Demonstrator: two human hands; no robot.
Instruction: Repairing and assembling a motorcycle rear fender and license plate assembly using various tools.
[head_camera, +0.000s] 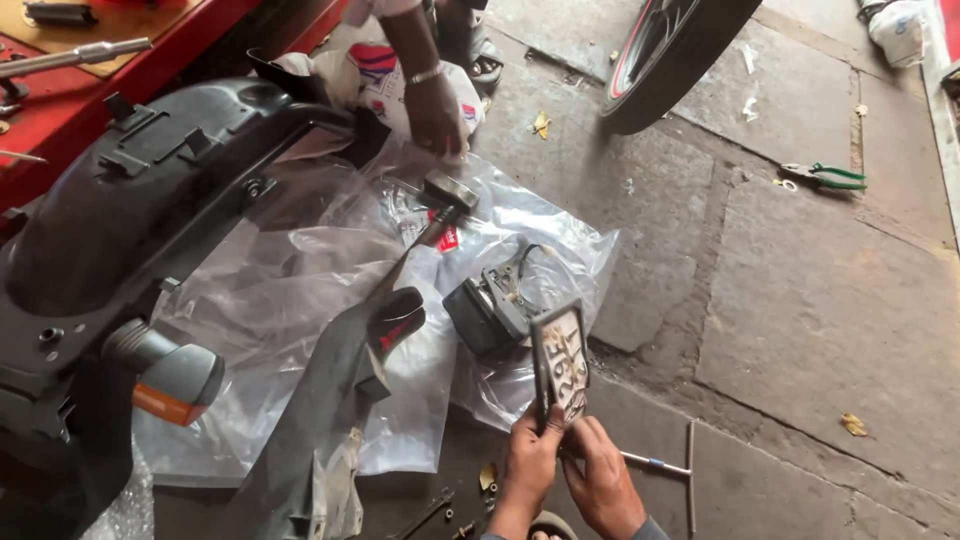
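Note:
A small number plate (561, 358) in a dark frame stands upright just above the stone floor. My left hand (526, 462) grips its lower left edge. My right hand (604, 484) is right beside it, fingers at the plate's bottom edge. Just behind the plate a black tail-light unit (483, 312) with wires lies on a clear plastic sheet (290, 290). Another person's hand (436, 112), wearing a bracelet, presses on the far end of that sheet.
A large black rear mudguard (130, 215) with an orange turn signal (176, 386) fills the left. A hammer (448, 192) lies on the sheet. A T-handle wrench (682, 466), green-handled pliers (832, 177) and a tyre (668, 58) are on the floor.

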